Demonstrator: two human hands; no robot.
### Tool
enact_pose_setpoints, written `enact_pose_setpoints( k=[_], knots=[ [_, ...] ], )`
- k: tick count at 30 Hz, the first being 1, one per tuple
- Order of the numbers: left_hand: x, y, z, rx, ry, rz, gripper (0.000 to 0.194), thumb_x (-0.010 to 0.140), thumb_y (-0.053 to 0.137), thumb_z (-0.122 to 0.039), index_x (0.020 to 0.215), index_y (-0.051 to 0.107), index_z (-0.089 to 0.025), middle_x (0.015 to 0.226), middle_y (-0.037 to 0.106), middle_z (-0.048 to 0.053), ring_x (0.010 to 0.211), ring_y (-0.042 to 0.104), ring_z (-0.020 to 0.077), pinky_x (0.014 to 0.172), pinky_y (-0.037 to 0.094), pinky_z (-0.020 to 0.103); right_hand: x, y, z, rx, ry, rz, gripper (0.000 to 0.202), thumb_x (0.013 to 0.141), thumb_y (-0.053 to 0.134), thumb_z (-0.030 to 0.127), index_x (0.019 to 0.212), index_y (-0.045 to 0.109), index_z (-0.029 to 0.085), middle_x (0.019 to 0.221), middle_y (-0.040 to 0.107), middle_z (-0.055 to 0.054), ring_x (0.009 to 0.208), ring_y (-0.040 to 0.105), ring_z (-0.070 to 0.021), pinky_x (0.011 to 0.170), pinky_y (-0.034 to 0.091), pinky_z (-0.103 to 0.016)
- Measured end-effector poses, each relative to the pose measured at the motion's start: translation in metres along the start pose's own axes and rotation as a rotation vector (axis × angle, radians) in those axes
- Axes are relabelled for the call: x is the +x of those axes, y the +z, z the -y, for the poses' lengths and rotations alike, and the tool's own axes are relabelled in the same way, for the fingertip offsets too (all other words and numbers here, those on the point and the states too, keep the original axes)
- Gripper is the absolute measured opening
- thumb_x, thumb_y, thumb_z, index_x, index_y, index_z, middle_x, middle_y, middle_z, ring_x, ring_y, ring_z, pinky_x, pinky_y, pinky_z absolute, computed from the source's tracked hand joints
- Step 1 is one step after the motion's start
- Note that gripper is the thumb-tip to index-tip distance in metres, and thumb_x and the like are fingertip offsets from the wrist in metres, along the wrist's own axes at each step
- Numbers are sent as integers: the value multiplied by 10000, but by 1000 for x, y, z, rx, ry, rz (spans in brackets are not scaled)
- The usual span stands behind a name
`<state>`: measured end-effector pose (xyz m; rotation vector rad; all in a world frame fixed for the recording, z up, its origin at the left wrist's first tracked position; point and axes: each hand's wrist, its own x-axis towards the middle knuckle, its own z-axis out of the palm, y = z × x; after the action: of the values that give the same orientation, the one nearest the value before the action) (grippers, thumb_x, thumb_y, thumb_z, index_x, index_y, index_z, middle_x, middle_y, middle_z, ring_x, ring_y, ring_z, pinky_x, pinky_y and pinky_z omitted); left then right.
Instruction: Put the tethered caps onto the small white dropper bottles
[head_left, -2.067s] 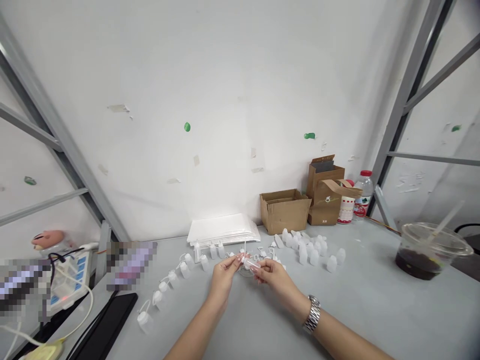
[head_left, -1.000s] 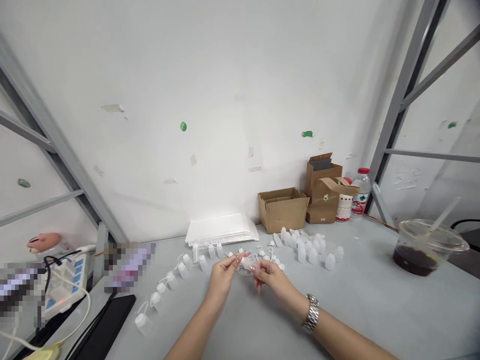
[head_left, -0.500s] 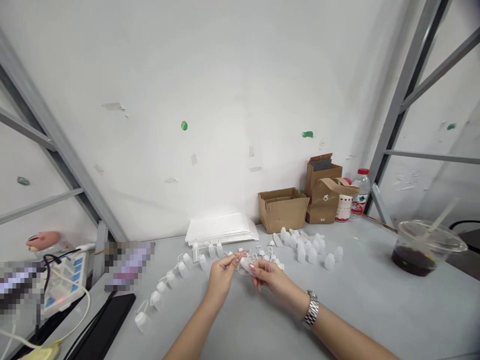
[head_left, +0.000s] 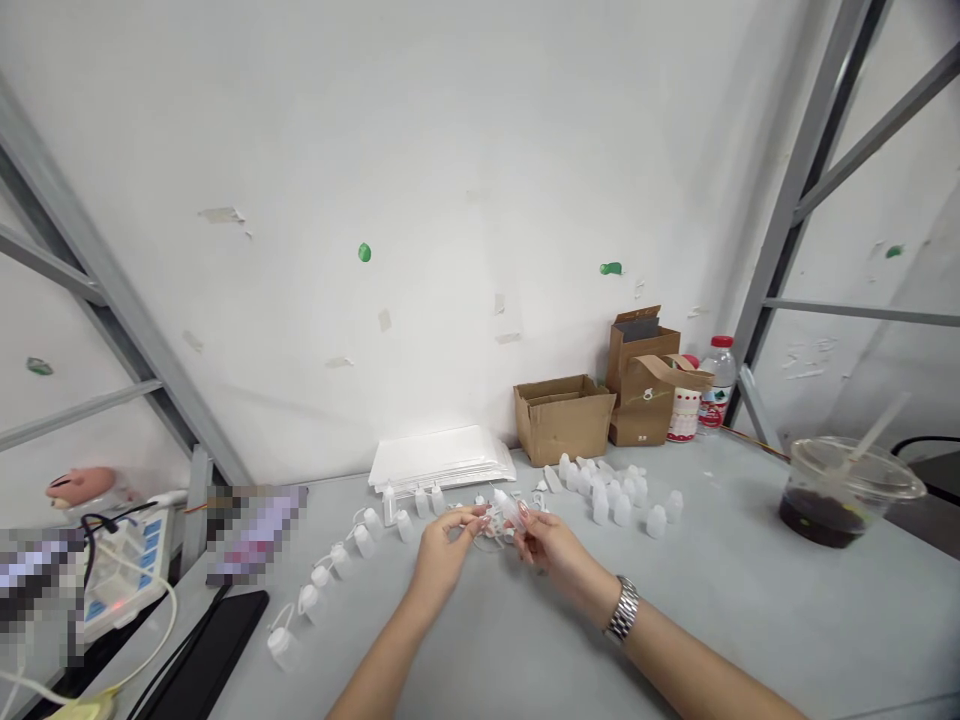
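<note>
My right hand point(head_left: 559, 555), wearing a metal watch point(head_left: 622, 608), grips a small translucent squeeze bottle point(head_left: 510, 506) with its tip tilted up and left. Just left of it my left hand point(head_left: 442, 550) is closed in a pinch; what sits between its fingertips is too small to make out. Loose white caps and nozzle parts point(head_left: 540, 498) lie behind and between the hands, partly hidden by my fingers. A curved row of capped bottles point(head_left: 364, 541) runs along the left side. To the right stands a cluster of uncapped bottles point(head_left: 621, 508).
Behind are a stack of white sheets point(head_left: 442, 460), an open cardboard box point(head_left: 566, 428), a brown paper bag point(head_left: 641, 400) and a water bottle point(head_left: 718, 385). A drink cup point(head_left: 832, 500) stands right. A black slab point(head_left: 202, 655), phone point(head_left: 259, 535) and power strip point(head_left: 131, 575) lie left.
The bottle in my right hand has turned so its tip points more upward. My left fingertips have come away from it slightly, and the view has shifted a little.
</note>
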<state>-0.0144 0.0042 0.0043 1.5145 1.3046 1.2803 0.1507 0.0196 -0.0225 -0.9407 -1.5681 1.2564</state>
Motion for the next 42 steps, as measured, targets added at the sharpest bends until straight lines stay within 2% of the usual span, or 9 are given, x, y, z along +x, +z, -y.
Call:
enact_pose_setpoints(
  k=[4,7,11,16,21,26,29,34,42],
  knots=[
    [-3,-1,-2,37,64,-34,174,693,585,-315,587,647,-192,894,689,80,915,593,234,859,409,361,-2,-3,1,-379,-211,-157,302,884,359,380,802,550,160,712,597,-71,644,519,-197,632,397,-342],
    [-6,-1,-6,65,85,-86,201,714,561,-329,595,635,-185,833,664,73,879,587,227,825,418,351,-4,-5,4,-650,-391,-208,213,880,404,268,925,573,146,853,622,-118,803,518,-248,798,317,-433],
    [-9,0,-9,91,104,-106,222,719,554,-346,594,636,-181,853,635,75,886,577,222,806,429,343,-5,-6,6,-931,-549,-247,206,892,388,170,978,573,139,857,639,-116,796,518,-240,816,277,-430],
    [-11,4,-9,98,141,-81,233,737,538,-354,599,626,-187,845,617,70,887,573,215,792,440,339,-4,-5,2,-1148,-646,-338,203,904,365,132,1001,543,118,848,640,-111,774,513,-224,767,290,-383],
    [-13,5,-11,77,191,-46,229,758,515,-349,620,607,-191,842,613,64,885,569,206,795,441,332,-2,-4,-1,-1210,-679,-398,178,905,369,167,936,540,124,759,624,-81,719,516,-216,722,316,-363],
    [-16,5,-19,55,253,32,196,785,504,-298,641,587,-194,821,582,61,878,552,196,788,426,301,-3,-3,8,-1170,-618,-444,150,900,387,200,839,516,151,699,585,-47,669,514,-199,653,341,-323],
    [-17,7,-21,20,227,53,205,783,510,-321,635,580,-197,758,583,43,827,559,192,767,429,293,-4,-4,13,-1164,-593,-436,145,892,401,197,793,502,166,681,570,-34,656,504,-193,636,346,-310],
    [-10,6,-13,-125,46,-32,206,745,548,-372,681,588,-180,634,608,9,620,585,164,648,465,289,0,-10,10,-1217,-595,-407,121,875,417,182,815,518,153,730,593,-68,713,501,-227,662,326,-337],
    [-2,-2,-4,-185,-24,-173,193,657,643,-333,751,653,-164,768,692,46,693,632,175,708,481,300,-2,-17,13,-1228,-535,-457,170,888,413,256,767,497,170,710,574,-55,707,502,-226,699,300,-352]
  ],
)
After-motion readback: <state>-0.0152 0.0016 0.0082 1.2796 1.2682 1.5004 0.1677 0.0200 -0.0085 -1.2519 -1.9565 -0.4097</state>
